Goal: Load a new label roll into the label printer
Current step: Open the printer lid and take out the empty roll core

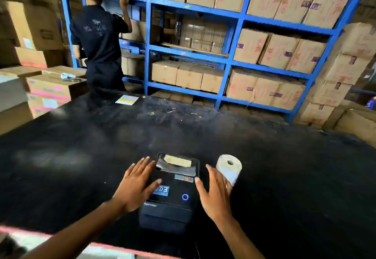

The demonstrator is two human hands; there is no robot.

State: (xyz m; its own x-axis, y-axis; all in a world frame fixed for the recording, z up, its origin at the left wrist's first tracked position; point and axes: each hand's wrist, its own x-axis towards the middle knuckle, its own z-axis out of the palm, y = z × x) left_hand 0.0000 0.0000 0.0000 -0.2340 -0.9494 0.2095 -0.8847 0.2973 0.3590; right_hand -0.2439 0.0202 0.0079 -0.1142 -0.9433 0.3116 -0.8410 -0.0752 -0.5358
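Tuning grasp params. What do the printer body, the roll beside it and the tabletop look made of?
Label printer: looks like moulded black plastic, matte, with a clear glossy window in the closed lid that catches glare.
Label roll: white paper wound on a hollow core, dull, no shine.
Table: black, smooth, dusty and scuffed; painted board or laminate, cannot tell which.

a broad black table [81, 136], its top dusty and scuffed, with a red strip along the near edge. on it, near the front, sits a black label printer [173, 193], lid closed, and just to its right a white label roll [228, 168]. far back on the left lies a small card with coloured stripes [127, 99]. scattered crumbs and bits dot the far middle.
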